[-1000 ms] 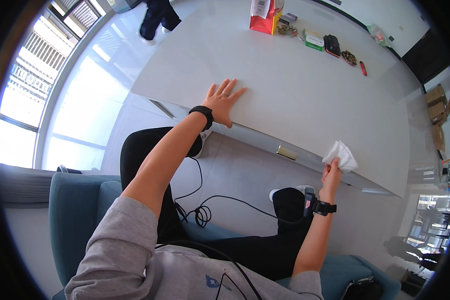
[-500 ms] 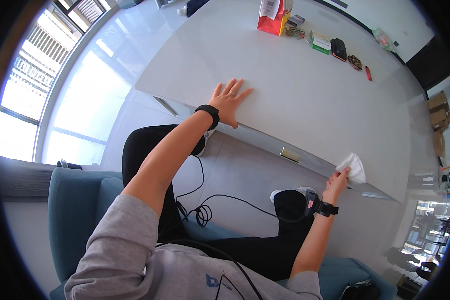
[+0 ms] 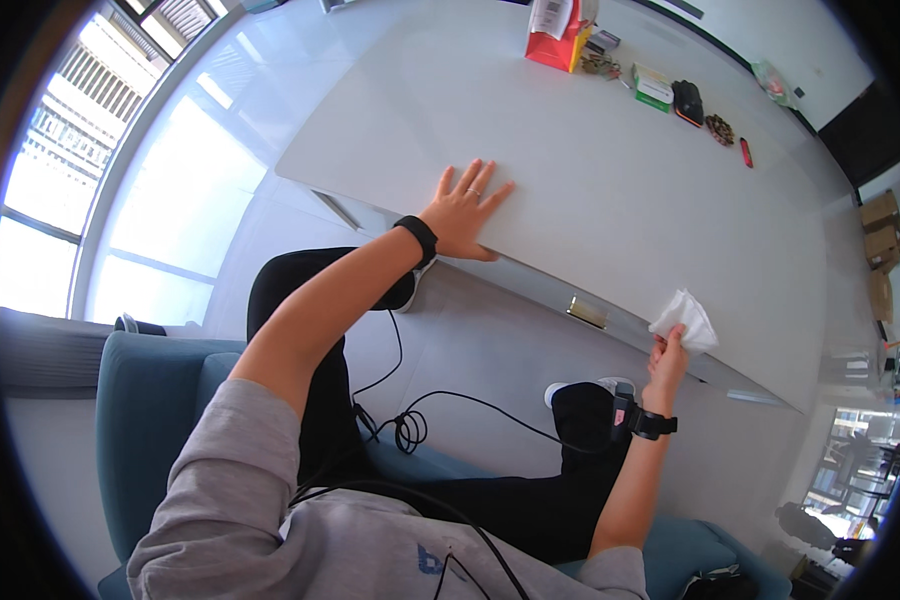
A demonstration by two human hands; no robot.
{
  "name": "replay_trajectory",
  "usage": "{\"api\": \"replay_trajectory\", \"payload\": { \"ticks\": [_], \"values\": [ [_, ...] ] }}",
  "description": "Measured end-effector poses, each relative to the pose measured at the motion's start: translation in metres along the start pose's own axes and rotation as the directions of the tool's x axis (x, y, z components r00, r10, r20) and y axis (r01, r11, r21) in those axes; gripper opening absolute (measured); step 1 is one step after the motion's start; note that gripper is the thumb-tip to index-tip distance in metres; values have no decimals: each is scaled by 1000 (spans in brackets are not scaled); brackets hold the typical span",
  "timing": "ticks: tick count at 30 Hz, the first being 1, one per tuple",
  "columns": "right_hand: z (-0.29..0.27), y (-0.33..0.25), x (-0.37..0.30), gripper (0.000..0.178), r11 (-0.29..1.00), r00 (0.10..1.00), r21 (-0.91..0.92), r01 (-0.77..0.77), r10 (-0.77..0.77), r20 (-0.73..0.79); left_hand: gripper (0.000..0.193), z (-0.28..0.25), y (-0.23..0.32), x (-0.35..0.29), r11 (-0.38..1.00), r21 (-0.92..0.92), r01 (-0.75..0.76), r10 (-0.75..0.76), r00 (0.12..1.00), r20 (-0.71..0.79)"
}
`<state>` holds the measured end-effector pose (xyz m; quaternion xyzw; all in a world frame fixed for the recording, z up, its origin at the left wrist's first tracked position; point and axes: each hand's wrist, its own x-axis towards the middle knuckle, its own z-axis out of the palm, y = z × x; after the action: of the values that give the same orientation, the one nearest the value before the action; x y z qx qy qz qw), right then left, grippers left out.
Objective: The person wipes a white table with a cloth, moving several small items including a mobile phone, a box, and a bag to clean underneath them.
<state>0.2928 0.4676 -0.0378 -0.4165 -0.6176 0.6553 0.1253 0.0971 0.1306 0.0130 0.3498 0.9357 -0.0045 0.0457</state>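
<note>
My left hand (image 3: pixel 462 215) lies on the near edge of the white table (image 3: pixel 560 190), fingers spread and thumb at the rim, holding nothing. A ring and a black wristband are on that hand and wrist. Farther right along the same edge, my right hand (image 3: pixel 668 362) pinches a crumpled white tissue (image 3: pixel 688 320). The tissue fans out over the tabletop beyond my fingertips. A black strap with a small device (image 3: pixel 642 422) circles my right wrist.
Along the table's far side stand a red and yellow paper bag (image 3: pixel 558 40), a green and white box (image 3: pixel 653 88), a black case (image 3: pixel 687 102), a beaded bracelet (image 3: pixel 719 129) and a red stick-like item (image 3: pixel 746 152). A black cable (image 3: pixel 490 403) runs below the table edge.
My right hand has tilted, and the tissue has shifted slightly left and up, its shape changed. My left hand stays on the table edge. The view has shifted a little.
</note>
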Motion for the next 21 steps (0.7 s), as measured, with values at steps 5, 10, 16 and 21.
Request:
{"api": "replay_trajectory", "payload": {
  "ticks": [5,10,16,21],
  "values": [
    [3,0,-3,57,1000,1000,1,23,-23,8,107,3,-1,-4,999,-20,-34,32,993,-112],
    [30,1,-22,52,996,993,79,-41,32,113,107,1,1,1,999,-37,-15,12,995,-102],
    [-15,7,8,50,976,998,215,-25,36,-48,108,0,4,-2,1000,-18,17,-18,997,-77],
    [-39,-4,11,50,970,980,239,-53,96,-172,108,-6,9,-3,1000,2,24,-24,998,-51]
  ]
}}
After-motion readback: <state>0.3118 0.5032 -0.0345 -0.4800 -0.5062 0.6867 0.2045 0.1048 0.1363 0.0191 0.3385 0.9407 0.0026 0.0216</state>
